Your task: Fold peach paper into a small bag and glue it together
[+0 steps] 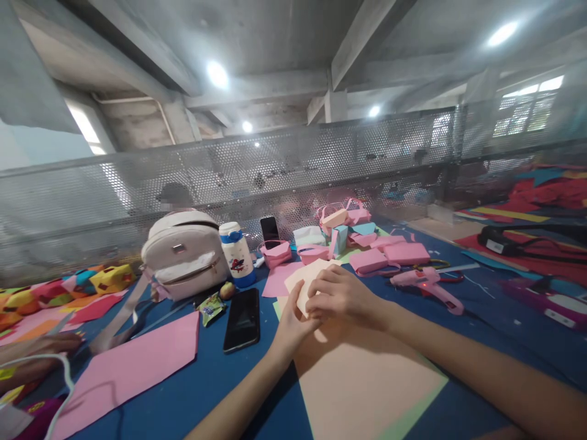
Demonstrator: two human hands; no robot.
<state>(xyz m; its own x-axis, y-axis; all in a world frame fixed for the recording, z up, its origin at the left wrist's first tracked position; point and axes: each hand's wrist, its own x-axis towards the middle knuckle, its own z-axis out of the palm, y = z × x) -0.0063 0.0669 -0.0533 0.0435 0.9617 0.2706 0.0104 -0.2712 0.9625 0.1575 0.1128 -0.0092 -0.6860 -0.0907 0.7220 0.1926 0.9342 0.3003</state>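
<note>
Both my hands are closed on a small piece of pale peach paper (316,270), above a large peach sheet (362,379). My left hand (293,321) grips its near left edge with thumb and fingers. From the right, my right hand (343,294) curls its fingers over the paper, so part of it is hidden. A green sheet (424,406) shows beneath the large peach one. Just beyond my hands lies a pink sheet (277,281).
Left of my hands are a black phone (242,321), a bottle (237,256) and a beige backpack (186,256). Pink paper boxes (406,252) and a pink glue gun (428,284) lie to the right. Another person's hand (41,354) is at far left, near a pink sheet (137,373).
</note>
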